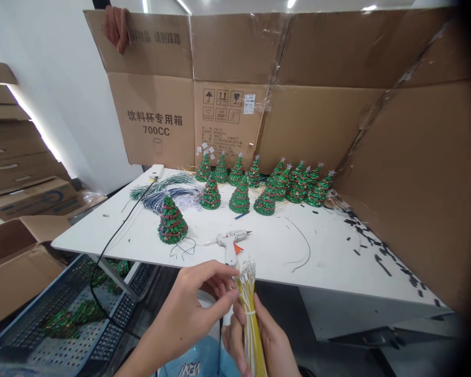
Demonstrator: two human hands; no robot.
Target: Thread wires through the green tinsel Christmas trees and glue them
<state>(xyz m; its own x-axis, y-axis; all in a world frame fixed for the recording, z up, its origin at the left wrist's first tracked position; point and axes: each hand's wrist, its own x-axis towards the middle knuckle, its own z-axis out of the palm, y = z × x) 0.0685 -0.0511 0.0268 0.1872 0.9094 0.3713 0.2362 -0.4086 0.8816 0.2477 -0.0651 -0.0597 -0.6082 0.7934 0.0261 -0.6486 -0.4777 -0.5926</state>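
Below table edge (235,276), wire bundle (250,314)

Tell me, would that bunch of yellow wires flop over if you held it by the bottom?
Probably a little. The bunch of yellow wires stands fairly straight in the right hand, so it looks springy rather than limp. A tie around its middle likely stiffens it. The thin strands look light, and the tips fan out where the left hand picks at them, so loose ones may slip.

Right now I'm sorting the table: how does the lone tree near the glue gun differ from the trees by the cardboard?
The lone tree stands apart near the table's front; the back trees crowd together. It shows more red banding; they look mostly green. It appears larger, being closer. All are upright beaded cones.
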